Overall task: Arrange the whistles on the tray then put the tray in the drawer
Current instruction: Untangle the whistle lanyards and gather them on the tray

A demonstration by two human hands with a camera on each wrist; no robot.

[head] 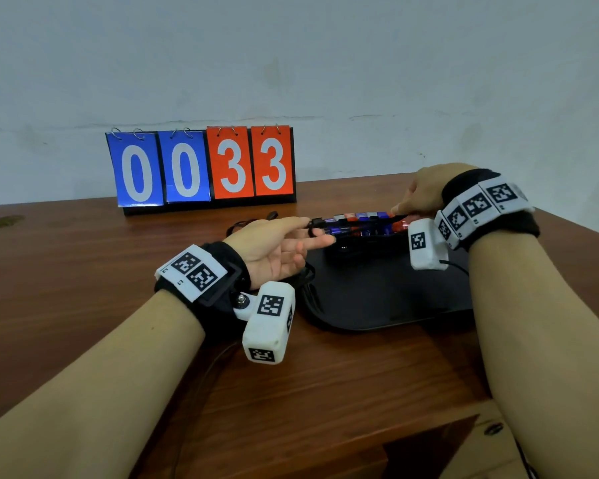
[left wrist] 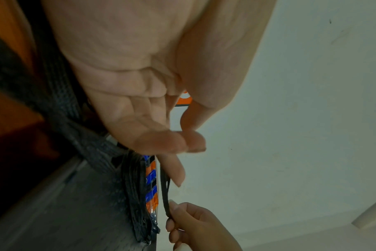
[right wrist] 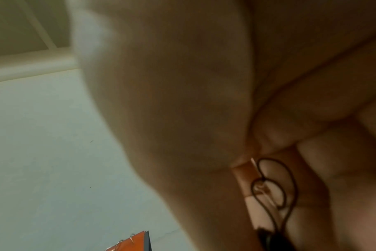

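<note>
A row of red, blue and white whistles [head: 360, 223] lies across the far end of the black tray [head: 377, 299] on the wooden table. A black lanyard cord [left wrist: 163, 191] is stretched over that row between my two hands. My left hand [head: 306, 224] pinches its left end between thumb and forefinger, with the other fingers stretched out. My right hand [head: 399, 209] pinches the right end with its fingers curled. In the right wrist view a thin loop of the cord [right wrist: 275, 183] shows against those fingers. More black cords [left wrist: 135, 195] lie bunched beside the whistles.
A flip scoreboard [head: 201, 164] reading 0033 stands at the back against the wall. The near half of the tray holds nothing. A light wooden panel with a dark knob [head: 493, 428] sits below the table's front right edge.
</note>
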